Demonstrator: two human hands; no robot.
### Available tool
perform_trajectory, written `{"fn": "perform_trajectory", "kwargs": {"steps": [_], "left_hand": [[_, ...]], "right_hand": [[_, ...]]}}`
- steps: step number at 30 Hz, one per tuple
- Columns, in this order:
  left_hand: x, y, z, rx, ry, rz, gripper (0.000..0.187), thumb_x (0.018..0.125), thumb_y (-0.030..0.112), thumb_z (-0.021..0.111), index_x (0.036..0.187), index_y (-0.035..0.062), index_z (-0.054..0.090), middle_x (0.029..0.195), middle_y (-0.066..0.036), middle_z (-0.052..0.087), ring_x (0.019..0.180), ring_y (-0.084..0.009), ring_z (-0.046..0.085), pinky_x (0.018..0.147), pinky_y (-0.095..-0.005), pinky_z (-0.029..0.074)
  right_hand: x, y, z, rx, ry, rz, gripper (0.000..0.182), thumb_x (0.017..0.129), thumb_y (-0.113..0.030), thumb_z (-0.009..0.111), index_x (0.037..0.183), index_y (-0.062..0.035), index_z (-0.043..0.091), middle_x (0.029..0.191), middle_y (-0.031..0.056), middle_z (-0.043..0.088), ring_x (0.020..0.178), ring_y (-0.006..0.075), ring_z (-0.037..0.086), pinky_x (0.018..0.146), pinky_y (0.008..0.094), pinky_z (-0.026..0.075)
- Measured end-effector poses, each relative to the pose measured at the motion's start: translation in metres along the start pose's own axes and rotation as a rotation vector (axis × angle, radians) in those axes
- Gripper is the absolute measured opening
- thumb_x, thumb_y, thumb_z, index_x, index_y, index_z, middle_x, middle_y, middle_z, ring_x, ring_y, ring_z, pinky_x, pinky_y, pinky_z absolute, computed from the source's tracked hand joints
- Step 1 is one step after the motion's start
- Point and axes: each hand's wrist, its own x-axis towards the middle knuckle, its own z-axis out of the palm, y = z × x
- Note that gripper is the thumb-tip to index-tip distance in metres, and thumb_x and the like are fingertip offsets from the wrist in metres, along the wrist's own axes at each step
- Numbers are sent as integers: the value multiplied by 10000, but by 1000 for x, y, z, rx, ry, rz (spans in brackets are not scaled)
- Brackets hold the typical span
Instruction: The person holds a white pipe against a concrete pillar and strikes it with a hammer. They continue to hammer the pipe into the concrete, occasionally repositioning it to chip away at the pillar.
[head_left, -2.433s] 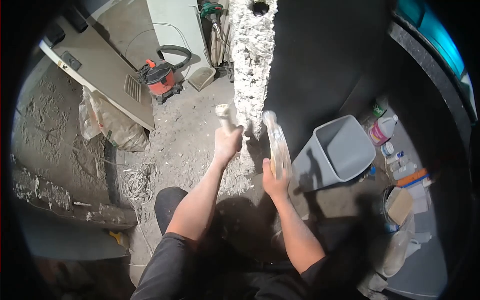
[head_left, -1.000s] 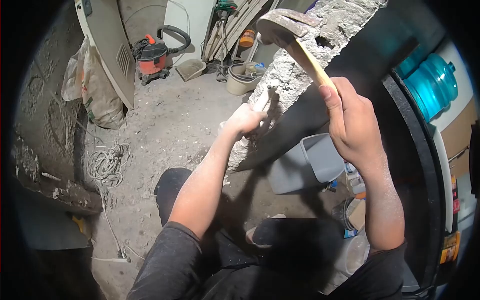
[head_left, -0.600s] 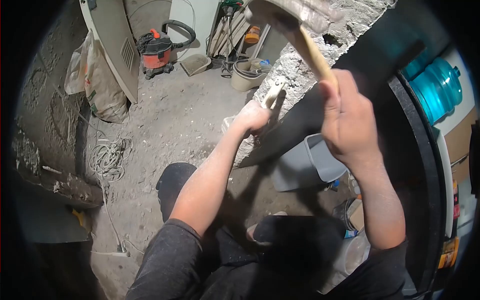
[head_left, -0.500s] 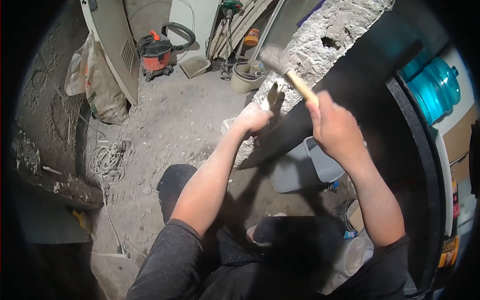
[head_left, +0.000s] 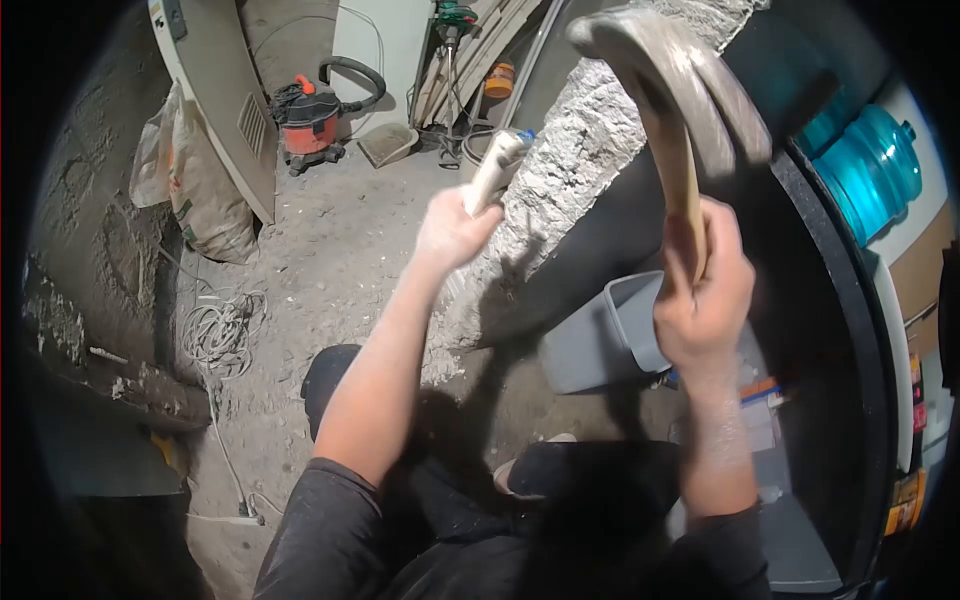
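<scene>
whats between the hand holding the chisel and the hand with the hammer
In the head view, the rough broken edge of the concrete wall runs between the left hand on the chisel and the right hand gripping the hammer.

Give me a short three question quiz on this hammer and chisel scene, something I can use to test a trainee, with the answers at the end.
1. True or false: the right hand holds the hammer by its wooden handle, with the head raised above the hand.
2. Which hand grips the chisel against the rough edge of the wall?
3. Multiple choice: what stands on the floor just below the raised hammer? A) a grey bin B) a red shop vacuum C) a blue water jug

Key
1. True.
2. The left hand.
3. A. The vacuum is far off at the back and the jug is off to the right.
</scene>
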Motion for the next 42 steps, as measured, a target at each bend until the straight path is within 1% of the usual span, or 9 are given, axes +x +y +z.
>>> {"fn": "perform_trajectory", "kwargs": {"steps": [1,7,11,18,27,28,29,37,42], "left_hand": [[-3,-7,9,145,45,128,232,786,237,652,823,9,650,698,-166,655,626,-285,659,614,-369,525],[-19,-48,54,588,-97,77,271,767,328,640,897,94,678,818,-189,691,816,-390,668,779,-484,534],[-15,-45,57,665,-110,89,235,776,298,631,890,98,677,808,-185,687,814,-387,668,761,-484,535],[1,-56,66,663,-90,82,213,780,277,637,865,85,669,780,-195,677,784,-393,663,719,-483,537],[-4,-47,77,691,-22,85,196,772,232,656,839,48,659,750,-217,662,765,-413,654,712,-494,529],[-4,-46,77,685,-15,100,189,771,226,658,838,49,659,750,-217,661,764,-416,652,712,-496,527],[-4,-47,77,690,-16,101,189,771,226,658,838,49,659,750,-217,661,764,-416,652,712,-496,527],[1,-50,74,713,-16,59,168,770,215,661,841,63,659,768,-202,669,773,-407,655,715,-489,529],[2,-51,75,728,-14,48,177,776,212,654,862,57,656,772,-201,670,781,-402,658,723,-481,534]], "right_hand": [[-11,11,6,27,55,28,249,1001,-240,537,1025,5,571,679,60,549,579,125,495,553,262,407],[-123,66,96,146,56,282,322,974,-247,552,1125,24,639,1048,244,649,1001,388,603,885,472,450],[-228,100,156,216,-40,490,179,949,-154,625,833,-25,578,729,49,572,653,144,550,602,299,453],[-247,106,178,545,86,558,277,950,-99,593,705,-69,468,614,-2,471,536,72,447,486,258,362],[-199,127,206,453,242,442,249,970,-96,530,731,-39,494,625,34,504,584,115,482,543,280,392],[-212,141,226,233,114,497,226,945,-160,556,802,10,595,695,161,605,695,391,587,642,433,463],[-181,117,197,162,-176,618,259,946,-210,565,964,37,642,854,201,655,857,400,622,741,435,490],[-204,114,217,450,175,603,277,953,-247,572,961,16,659,906,274,639,889,434,621,747,447,503],[-196,122,234,33,190,325,234,906,-240,626,756,-62,651,550,141,542,504,391,546,493,447,422]]}}
